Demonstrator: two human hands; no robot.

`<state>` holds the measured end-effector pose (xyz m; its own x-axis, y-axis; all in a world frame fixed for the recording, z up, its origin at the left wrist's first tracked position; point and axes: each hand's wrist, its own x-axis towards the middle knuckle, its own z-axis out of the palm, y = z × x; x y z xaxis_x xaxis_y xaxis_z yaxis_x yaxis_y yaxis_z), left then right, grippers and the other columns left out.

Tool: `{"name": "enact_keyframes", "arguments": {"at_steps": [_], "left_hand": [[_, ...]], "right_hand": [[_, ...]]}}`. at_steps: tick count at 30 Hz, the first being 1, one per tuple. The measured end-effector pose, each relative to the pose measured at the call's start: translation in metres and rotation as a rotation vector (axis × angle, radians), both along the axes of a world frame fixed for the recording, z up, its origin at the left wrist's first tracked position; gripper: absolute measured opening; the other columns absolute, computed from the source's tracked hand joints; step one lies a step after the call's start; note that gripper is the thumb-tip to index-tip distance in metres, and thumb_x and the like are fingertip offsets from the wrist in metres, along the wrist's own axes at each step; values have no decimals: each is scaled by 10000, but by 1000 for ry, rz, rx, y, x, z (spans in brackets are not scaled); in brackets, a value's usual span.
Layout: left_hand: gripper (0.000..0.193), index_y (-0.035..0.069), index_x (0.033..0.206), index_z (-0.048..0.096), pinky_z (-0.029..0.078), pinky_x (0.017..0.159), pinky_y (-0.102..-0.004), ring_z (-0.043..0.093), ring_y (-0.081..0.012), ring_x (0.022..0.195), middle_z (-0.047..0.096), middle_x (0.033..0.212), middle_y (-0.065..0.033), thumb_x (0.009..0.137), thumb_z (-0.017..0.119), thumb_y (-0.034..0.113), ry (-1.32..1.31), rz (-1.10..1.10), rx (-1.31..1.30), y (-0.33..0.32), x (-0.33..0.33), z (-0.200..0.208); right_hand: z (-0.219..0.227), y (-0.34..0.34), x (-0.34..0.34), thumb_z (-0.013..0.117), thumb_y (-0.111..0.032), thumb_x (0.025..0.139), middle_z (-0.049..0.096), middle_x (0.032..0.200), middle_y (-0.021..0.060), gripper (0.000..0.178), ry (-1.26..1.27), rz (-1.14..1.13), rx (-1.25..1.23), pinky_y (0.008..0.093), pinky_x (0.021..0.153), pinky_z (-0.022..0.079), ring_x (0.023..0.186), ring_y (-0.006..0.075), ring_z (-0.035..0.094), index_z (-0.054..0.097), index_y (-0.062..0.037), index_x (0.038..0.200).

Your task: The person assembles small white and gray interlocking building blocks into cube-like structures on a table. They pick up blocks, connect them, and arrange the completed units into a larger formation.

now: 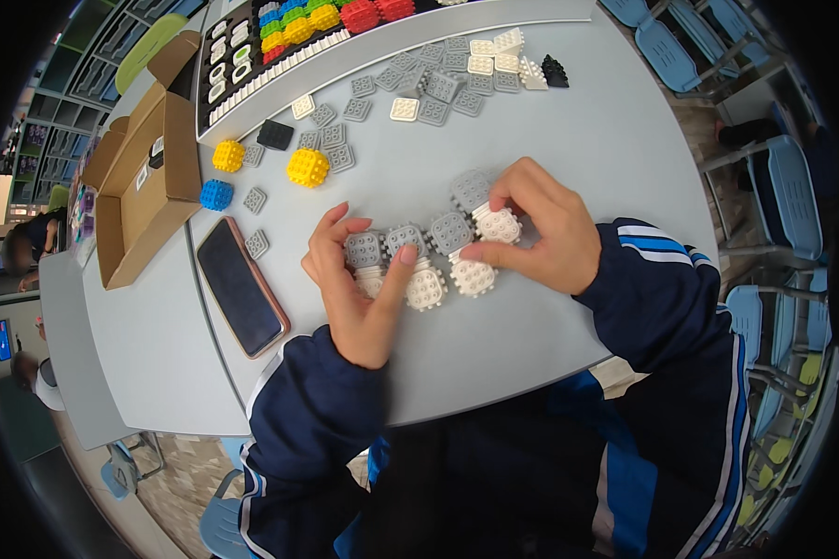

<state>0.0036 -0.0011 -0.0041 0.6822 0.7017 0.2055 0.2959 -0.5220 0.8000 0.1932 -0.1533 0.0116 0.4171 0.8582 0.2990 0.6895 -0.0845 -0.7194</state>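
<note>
Both hands hold a chain of studded building blocks [450, 233], grey along its far side and white along its near side, just over the table. My left hand [356, 289] grips the left end, its thumb pressed on a grey block and its fingers curled behind. At the right end my right hand [543, 228] pinches a white block [497, 226] between thumb and fingers. Two more white blocks, one [426, 285] near the left thumb and another [474, 276] below the right thumb, hang at the near side. How the blocks join underneath is hidden.
Loose grey plates [433, 112], white plates and a black piece [555, 72] lie beyond my hands. Yellow blocks [308, 168], a blue block [216, 195] and a phone [242, 284] are to the left. An open cardboard box [149, 214] and a parts tray [364, 58] stand farther off.
</note>
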Motion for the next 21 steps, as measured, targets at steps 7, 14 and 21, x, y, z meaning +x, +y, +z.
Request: {"name": "enact_keyframes", "arguments": {"at_steps": [7, 14, 21], "left_hand": [[610, 61, 1320, 523, 296, 1082, -433, 347, -319, 1262, 341, 1517, -186, 822, 833, 227, -43, -55, -173, 5, -6, 1], [1196, 71, 1508, 369, 297, 1146, -505, 289, -401, 1328, 239, 1556, -202, 522, 1007, 299, 264, -361, 100, 24, -12, 26], [1103, 51, 1517, 350, 304, 1145, -485, 303, -410, 1313, 271, 1540, -228, 614, 966, 197, 247, -314, 182, 29, -12, 13]], "right_hand": [[5, -5, 2, 969, -370, 640, 473, 1218, 141, 784, 27, 195, -5, 373, 876, 510, 1005, 300, 590, 557, -44, 1221], [6, -10, 8, 982, -269, 632, 351, 1413, 174, 859, 25, 255, -151, 398, 970, 494, 1128, 321, 565, 522, -19, 1312], [-4, -8, 9, 931, -189, 692, 366, 1378, 185, 757, -44, 214, -54, 389, 869, 541, 1036, 323, 593, 519, -37, 1309]]}}
